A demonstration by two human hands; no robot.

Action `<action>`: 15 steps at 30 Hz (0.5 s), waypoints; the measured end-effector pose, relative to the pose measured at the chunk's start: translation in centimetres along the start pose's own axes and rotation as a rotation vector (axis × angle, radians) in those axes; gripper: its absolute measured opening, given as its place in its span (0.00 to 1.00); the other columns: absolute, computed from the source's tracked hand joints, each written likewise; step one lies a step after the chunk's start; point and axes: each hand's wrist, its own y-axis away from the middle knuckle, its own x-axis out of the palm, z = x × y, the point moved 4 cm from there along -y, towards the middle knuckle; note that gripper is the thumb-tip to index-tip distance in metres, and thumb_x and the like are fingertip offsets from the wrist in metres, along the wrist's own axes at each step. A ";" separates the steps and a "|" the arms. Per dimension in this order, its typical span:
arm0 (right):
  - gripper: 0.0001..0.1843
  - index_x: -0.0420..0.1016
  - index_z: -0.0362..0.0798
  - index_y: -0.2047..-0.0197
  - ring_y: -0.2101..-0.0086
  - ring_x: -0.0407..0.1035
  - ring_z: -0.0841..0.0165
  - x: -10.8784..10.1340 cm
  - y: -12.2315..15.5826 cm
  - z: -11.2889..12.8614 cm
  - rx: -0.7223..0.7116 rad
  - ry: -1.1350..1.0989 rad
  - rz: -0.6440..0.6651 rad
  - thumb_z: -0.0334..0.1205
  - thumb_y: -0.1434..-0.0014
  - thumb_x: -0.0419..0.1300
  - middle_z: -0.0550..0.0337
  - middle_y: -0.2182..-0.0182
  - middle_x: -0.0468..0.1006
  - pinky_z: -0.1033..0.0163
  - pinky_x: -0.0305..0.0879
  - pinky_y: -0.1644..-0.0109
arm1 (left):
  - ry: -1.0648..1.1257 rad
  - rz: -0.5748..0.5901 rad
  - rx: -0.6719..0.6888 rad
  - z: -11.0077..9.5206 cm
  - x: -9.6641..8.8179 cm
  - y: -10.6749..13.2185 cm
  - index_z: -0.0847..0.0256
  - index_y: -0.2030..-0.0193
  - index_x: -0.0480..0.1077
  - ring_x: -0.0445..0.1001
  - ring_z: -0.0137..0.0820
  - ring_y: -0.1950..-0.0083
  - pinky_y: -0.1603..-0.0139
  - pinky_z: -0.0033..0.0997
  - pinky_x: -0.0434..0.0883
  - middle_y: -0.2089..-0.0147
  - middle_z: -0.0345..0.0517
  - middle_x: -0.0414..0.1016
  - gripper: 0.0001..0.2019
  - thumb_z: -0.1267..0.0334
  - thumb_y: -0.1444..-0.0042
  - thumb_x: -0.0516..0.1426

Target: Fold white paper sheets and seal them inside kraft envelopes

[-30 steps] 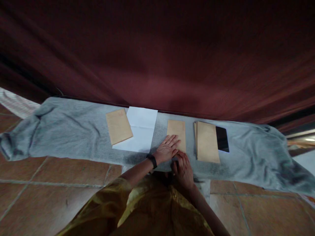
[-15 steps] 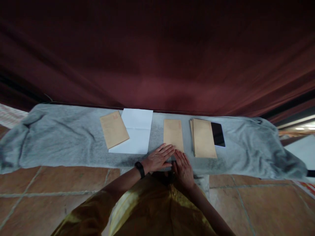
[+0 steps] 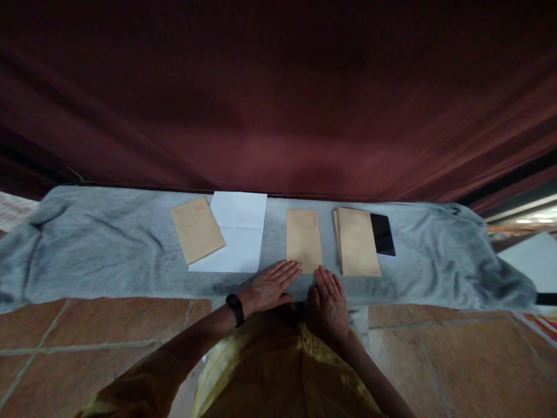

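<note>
A single brown envelope [image 3: 303, 246] lies flat on the grey cloth [image 3: 108, 244] in front of me. My left hand [image 3: 270, 286], with a black band on its wrist, rests flat and open on the cloth, its fingertips at the envelope's near left corner. Beside it, my right hand [image 3: 329, 302] lies flat and open just below the envelope's near edge. Neither hand holds anything.
A stack of brown envelopes [image 3: 357, 240] lies right of the single one, partly over a black phone [image 3: 383, 233]. To the left, another brown envelope [image 3: 197, 229] overlaps a white sheet [image 3: 235, 235]. A dark red curtain [image 3: 278, 98] hangs behind. Tiled floor [image 3: 96, 337] lies below.
Both hands have slid back toward me, off the single envelope, and now lie at its near edge. The view has shifted a little.
</note>
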 end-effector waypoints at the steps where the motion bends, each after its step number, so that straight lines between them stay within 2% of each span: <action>1: 0.31 0.46 0.45 0.25 0.32 0.54 0.56 0.0 -0.1 -0.1 -0.005 -0.005 -0.006 0.37 0.28 0.45 0.46 0.30 0.59 0.42 0.55 0.30 | -0.006 0.001 -0.007 0.0 0.2 0.1 0.65 0.24 0.44 0.40 0.38 0.21 0.23 0.42 0.42 0.22 0.55 0.43 0.39 0.41 0.32 0.47; 6: 0.32 0.44 0.46 0.25 0.31 0.53 0.57 0.6 -0.9 0.4 -0.051 -0.018 0.013 0.37 0.29 0.46 0.46 0.29 0.57 0.42 0.54 0.29 | 0.002 -0.030 -0.007 0.3 0.8 0.4 0.65 0.24 0.44 0.41 0.38 0.22 0.23 0.42 0.44 0.22 0.55 0.45 0.39 0.42 0.31 0.47; 10: 0.31 0.49 0.45 0.25 0.30 0.49 0.57 1.3 -1.3 1.2 -0.072 0.026 0.064 0.38 0.29 0.48 0.47 0.28 0.54 0.43 0.52 0.28 | 0.008 -0.051 -0.005 0.3 0.7 0.4 0.66 0.24 0.46 0.44 0.38 0.22 0.23 0.41 0.46 0.23 0.56 0.47 0.38 0.41 0.31 0.46; 15: 0.29 0.54 0.51 0.27 0.29 0.46 0.53 1.5 -1.1 1.2 -0.056 0.070 0.049 0.40 0.29 0.50 0.50 0.25 0.45 0.42 0.51 0.29 | -0.003 -0.056 -0.051 0.1 0.8 0.0 0.65 0.25 0.49 0.45 0.38 0.22 0.24 0.40 0.47 0.23 0.55 0.48 0.35 0.43 0.30 0.46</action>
